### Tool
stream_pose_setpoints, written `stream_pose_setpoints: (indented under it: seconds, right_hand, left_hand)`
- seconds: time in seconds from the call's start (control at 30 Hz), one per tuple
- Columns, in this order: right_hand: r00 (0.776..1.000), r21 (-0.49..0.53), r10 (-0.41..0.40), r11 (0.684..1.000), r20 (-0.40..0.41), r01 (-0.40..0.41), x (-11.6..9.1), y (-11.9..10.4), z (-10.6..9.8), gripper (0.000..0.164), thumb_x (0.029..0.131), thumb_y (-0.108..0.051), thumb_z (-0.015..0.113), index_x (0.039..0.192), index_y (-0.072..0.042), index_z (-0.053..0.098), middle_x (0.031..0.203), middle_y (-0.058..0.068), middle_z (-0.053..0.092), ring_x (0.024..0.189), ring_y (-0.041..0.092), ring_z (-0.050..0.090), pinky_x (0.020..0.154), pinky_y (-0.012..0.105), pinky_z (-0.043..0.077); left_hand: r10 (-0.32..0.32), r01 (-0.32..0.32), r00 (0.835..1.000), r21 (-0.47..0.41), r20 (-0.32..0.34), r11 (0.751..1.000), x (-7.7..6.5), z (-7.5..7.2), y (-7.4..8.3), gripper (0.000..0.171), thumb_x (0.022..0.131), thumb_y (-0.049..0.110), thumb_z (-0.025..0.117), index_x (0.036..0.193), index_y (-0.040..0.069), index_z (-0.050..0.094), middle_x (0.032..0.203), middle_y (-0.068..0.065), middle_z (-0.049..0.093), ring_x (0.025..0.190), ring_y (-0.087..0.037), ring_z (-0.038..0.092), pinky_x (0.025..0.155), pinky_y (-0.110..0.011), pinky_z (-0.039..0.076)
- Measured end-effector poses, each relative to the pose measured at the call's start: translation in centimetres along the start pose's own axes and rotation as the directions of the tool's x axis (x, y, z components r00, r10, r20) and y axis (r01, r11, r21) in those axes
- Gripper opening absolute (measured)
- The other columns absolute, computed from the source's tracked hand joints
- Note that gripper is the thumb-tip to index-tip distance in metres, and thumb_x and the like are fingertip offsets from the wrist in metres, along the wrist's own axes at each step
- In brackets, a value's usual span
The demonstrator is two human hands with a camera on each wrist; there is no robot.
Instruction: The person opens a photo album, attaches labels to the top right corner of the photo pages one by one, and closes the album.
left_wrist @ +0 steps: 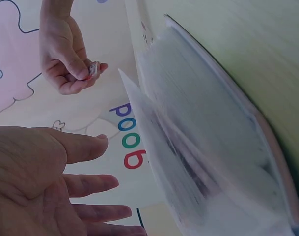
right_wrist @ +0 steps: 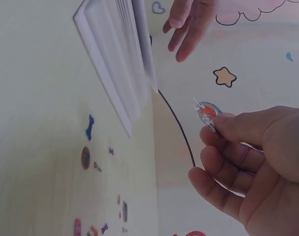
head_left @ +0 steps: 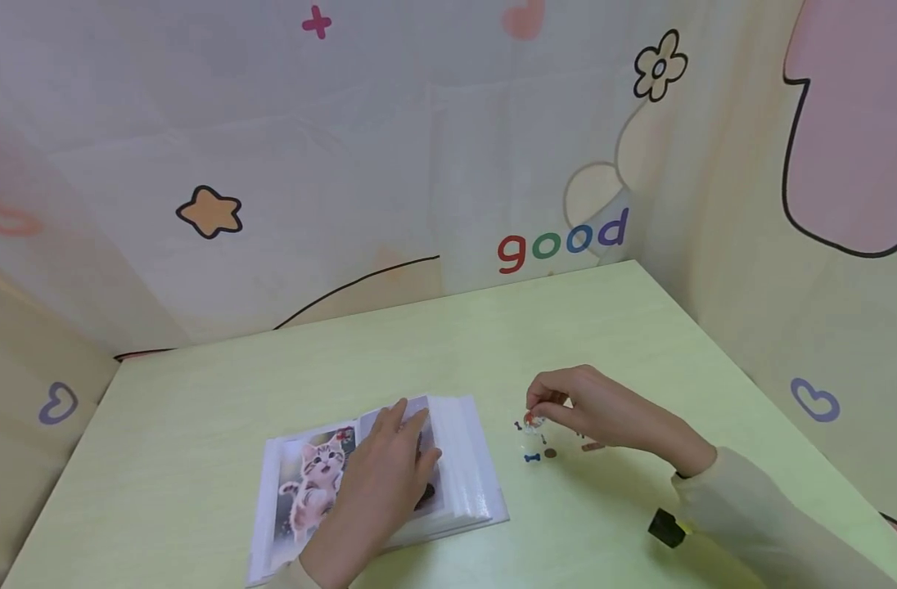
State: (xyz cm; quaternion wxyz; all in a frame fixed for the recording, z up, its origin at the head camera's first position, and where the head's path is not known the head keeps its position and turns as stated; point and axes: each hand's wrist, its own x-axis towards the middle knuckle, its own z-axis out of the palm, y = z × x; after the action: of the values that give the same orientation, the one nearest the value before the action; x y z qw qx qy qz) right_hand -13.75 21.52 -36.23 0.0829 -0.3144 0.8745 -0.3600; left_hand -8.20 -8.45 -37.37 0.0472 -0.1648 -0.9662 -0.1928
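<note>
A photo album (head_left: 459, 458) lies spread on the table, a kitten picture (head_left: 317, 470) on its left page. Above the right page is my left hand (head_left: 385, 466), its fingers straight and spread, partly covering the picture there. To the right of the album, my right hand (head_left: 592, 409) pinches a small sticker (right_wrist: 207, 112) with red, white and blue on it between thumb and forefinger. Under and beside this hand, several small stickers lie on the table, among them a blue bone sticker (head_left: 533, 458) and a brown round sticker (head_left: 551, 453).
A small black object (head_left: 666, 528) with a yellow part is by the right sleeve (head_left: 750, 499). Pale green covers the table (head_left: 198, 393). Behind it hangs a printed cloth (head_left: 360, 164) with coloured letters, a star and a flower.
</note>
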Motion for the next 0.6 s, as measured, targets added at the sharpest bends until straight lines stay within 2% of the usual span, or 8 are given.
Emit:
stream_pose_setpoints:
  seconds: [0.2, 0.23, 0.33, 0.5, 0.6]
  right_hand:
    - [0.998, 0.006, -0.062, 0.998, -0.013, 0.062, 1.0, -0.4, 0.2, 0.009, 0.100, -0.011, 0.069, 0.098, -0.020, 0.071, 0.092, -0.009, 0.074, 0.083, 0.005, 0.068, 0.065, 0.024, 0.053]
    - [0.997, 0.006, -0.070, 0.998, -0.015, 0.070, 1.2, -0.5, 0.3, 0.010, 0.100, -0.011, 0.069, 0.097, -0.020, 0.071, 0.091, -0.010, 0.074, 0.083, 0.004, 0.068, 0.069, 0.025, 0.054]
    - [0.997, 0.021, -0.079, 0.997, -0.008, 0.079, 1.7, -0.7, 0.5, 0.010, 0.100, -0.010, 0.069, 0.097, -0.020, 0.071, 0.091, -0.009, 0.074, 0.083, 0.005, 0.068, 0.077, 0.027, 0.055]
    - [0.996, 0.038, -0.084, 0.996, 0.015, 0.083, 2.6, -1.0, 1.0, 0.009, 0.101, -0.008, 0.068, 0.098, -0.017, 0.071, 0.091, -0.009, 0.072, 0.082, 0.006, 0.067, 0.077, 0.029, 0.057]
    - [0.994, 0.025, -0.103, 0.994, 0.021, 0.103, 3.3, -1.2, 1.3, 0.009, 0.100, -0.008, 0.068, 0.098, -0.016, 0.071, 0.090, -0.011, 0.071, 0.080, 0.005, 0.065, 0.075, 0.030, 0.057]
  left_hand:
    - [-0.043, 0.043, 0.999, 0.014, 0.020, 0.999, -0.5, -0.3, -0.7, 0.050, 0.098, 0.025, 0.072, 0.141, 0.003, 0.061, 0.151, -0.027, 0.049, 0.137, -0.051, 0.047, 0.102, -0.064, 0.046]
    - [-0.045, 0.044, 0.999, 0.019, 0.017, 0.999, -0.6, -0.4, -0.9, 0.050, 0.098, 0.025, 0.073, 0.141, 0.003, 0.061, 0.151, -0.027, 0.049, 0.137, -0.051, 0.047, 0.102, -0.064, 0.046]
    - [-0.043, 0.043, 0.999, 0.031, 0.000, 0.999, -0.9, -0.4, -1.3, 0.050, 0.097, 0.025, 0.073, 0.140, 0.003, 0.062, 0.149, -0.028, 0.051, 0.136, -0.050, 0.048, 0.102, -0.064, 0.046]
    - [-0.048, 0.048, 0.999, 0.037, -0.007, 0.998, -1.3, -0.2, -1.9, 0.049, 0.097, 0.025, 0.074, 0.139, 0.002, 0.062, 0.148, -0.030, 0.051, 0.135, -0.051, 0.048, 0.098, -0.066, 0.048]
    - [-0.066, 0.065, 0.998, 0.036, 0.020, 0.997, -1.5, -0.1, -2.1, 0.051, 0.097, 0.026, 0.073, 0.141, 0.002, 0.060, 0.150, -0.030, 0.048, 0.137, -0.052, 0.046, 0.099, -0.067, 0.046]
